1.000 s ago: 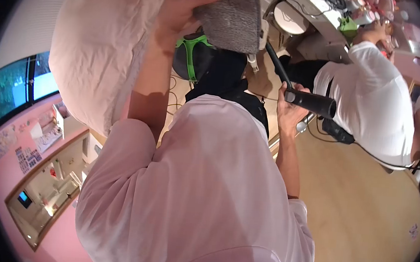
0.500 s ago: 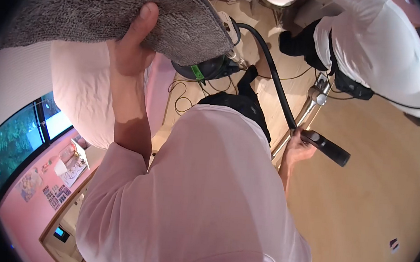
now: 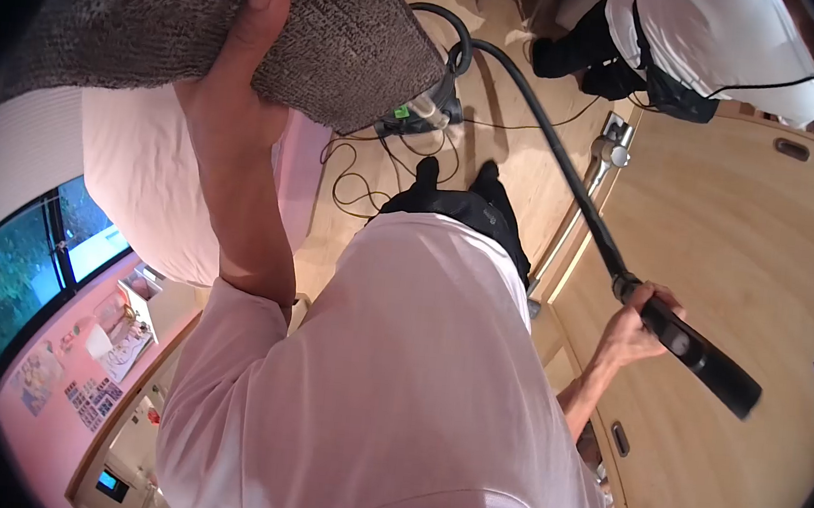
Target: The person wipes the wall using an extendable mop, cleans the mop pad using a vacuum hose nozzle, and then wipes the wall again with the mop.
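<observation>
At the upper left, my left hand (image 3: pixel 237 94) grips the lower edge of a grey shaggy mat (image 3: pixel 338 45), its thumb lying over the pile. My right hand (image 3: pixel 640 331) is wrapped round the black handle (image 3: pixel 698 362) of a vacuum hose, out to the right. From that handle the black hose (image 3: pixel 557 146) curves up and left to the vacuum cleaner (image 3: pixel 424 110) on the floor, partly hidden behind the mat. A silver vacuum tube (image 3: pixel 596 179) lies apart from the handle, alongside the wooden panels.
A person in a white top (image 3: pixel 716 39) stands at the upper right. Wooden sliding doors (image 3: pixel 719 223) with recessed pulls fill the right side. A looped cord (image 3: pixel 346 176) lies on the floor by my feet. Pale bedding (image 3: pixel 142 182) hangs at the left, near a window (image 3: pixel 39 251).
The mat has come further into view at the upper left, in my left hand. My right hand has moved right and down with the hose handle, stretching the hose out.
</observation>
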{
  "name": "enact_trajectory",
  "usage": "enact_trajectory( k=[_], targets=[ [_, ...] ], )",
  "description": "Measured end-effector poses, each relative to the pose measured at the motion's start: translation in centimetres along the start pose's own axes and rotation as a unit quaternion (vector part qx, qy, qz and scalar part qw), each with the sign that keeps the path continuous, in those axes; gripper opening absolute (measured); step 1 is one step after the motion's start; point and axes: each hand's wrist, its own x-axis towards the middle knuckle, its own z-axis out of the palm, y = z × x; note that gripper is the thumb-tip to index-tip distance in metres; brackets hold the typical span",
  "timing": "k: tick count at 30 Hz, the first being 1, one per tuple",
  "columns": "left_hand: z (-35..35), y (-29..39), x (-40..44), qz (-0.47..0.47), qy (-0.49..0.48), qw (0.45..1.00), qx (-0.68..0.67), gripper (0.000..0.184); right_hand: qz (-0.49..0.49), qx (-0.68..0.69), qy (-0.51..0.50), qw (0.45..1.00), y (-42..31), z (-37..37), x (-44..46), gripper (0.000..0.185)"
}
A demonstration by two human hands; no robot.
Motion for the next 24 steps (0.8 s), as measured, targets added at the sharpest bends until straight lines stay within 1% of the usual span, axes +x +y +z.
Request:
enact_trajectory(
  k=[1, 2, 4, 5, 7, 9, 11, 12, 13, 15, 16, 17, 18, 19, 20, 21, 22, 23, 24],
  targets=[
    [-0.4, 0.9, -0.9, 0.000, -0.032, 0.999, -0.030, 0.042, -0.005, -0.009, 0.005, 1.000, -0.9, -0.9, 0.6, 0.013],
    [-0.3, 1.8, -2.0, 0.006, -0.025, 0.999, -0.033, 0.042, -0.012, -0.017, 0.008, 1.000, -1.8, -1.8, 1.5, 0.012],
    [0.3, 3.3, -4.4, -0.032, 0.062, 0.996, 0.046, 0.046, -0.029, -0.032, -0.011, 0.999, -4.0, -3.6, 3.8, 0.012],
    [0.5, 3.8, -5.6, -0.023, 0.072, 0.996, 0.042, 0.046, -0.044, -0.046, -0.022, 0.998, -5.0, -4.4, 5.2, 0.015],
    [0.9, 5.0, -8.3, -0.040, 0.082, 0.995, 0.040, 0.049, -0.097, 0.052, -0.058, 0.992, -7.8, -5.2, 7.7, 0.024],
    [1.4, 6.1, -11.1, -0.060, 0.090, 0.993, 0.040, 0.053, -0.166, 0.103, -0.115, 0.974, -10.5, -5.0, 9.2, 0.039],
    [1.5, 7.4, -13.2, -0.059, 0.106, 0.992, 0.034, 0.054, -0.206, 0.056, -0.204, 0.955, -13.2, -6.2, 9.3, 0.050],
    [1.5, 7.6, -14.4, -0.042, 0.117, 0.991, 0.056, 0.053, -0.250, 0.003, -0.226, 0.941, -14.3, -6.8, 9.2, 0.051],
    [1.5, 7.9, -15.6, -0.027, 0.129, 0.988, 0.078, 0.052, -0.298, 0.009, -0.227, 0.927, -14.6, -6.8, 9.0, 0.049],
    [1.7, 8.5, -18.0, -0.023, 0.153, 0.985, 0.080, 0.052, -0.335, 0.030, -0.294, 0.894, -15.3, -6.6, 8.7, 0.046],
    [1.6, 8.8, -19.2, -0.020, 0.165, 0.983, 0.081, 0.052, -0.311, 0.058, -0.360, 0.878, -15.8, -6.4, 8.1, 0.041],
    [1.6, 9.0, -20.3, -0.015, 0.174, 0.981, 0.087, 0.052, -0.296, 0.187, -0.397, 0.848, -14.7, -4.8, 7.7, 0.034],
    [1.4, 9.2, -21.4, -0.010, 0.185, 0.979, 0.089, 0.051, -0.310, 0.199, -0.432, 0.823, -13.7, -3.7, 7.6, 0.031],
    [1.2, 9.3, -22.4, -0.006, 0.196, 0.976, 0.092, 0.051, -0.379, 0.192, -0.403, 0.811, -13.5, -2.1, 7.1, 0.028],
    [1.0, 9.4, -23.4, -0.002, 0.204, 0.974, 0.094, 0.051, -0.362, 0.228, -0.415, 0.803, -11.6, 0.0, 6.4, 0.026],
    [0.7, 9.5, -24.4, 0.001, 0.212, 0.973, 0.095, 0.051, -0.362, 0.200, -0.444, 0.794, -9.5, 2.3, 6.3, 0.023],
    [0.4, 9.6, -25.4, 0.003, 0.220, 0.971, 0.094, 0.051, -0.363, 0.244, -0.450, 0.779, -7.3, 4.6, 5.5, 0.021],
    [0.0, 9.6, -26.2, 0.004, 0.226, 0.970, 0.093, 0.051, -0.420, 0.214, -0.422, 0.775, -4.0, 7.5, 5.1, 0.021],
    [-0.6, 9.5, -26.8, 0.002, 0.231, 0.969, 0.092, 0.051, -0.380, 0.202, -0.418, 0.800, -1.5, 9.5, 3.9, 0.022]
  ],
)
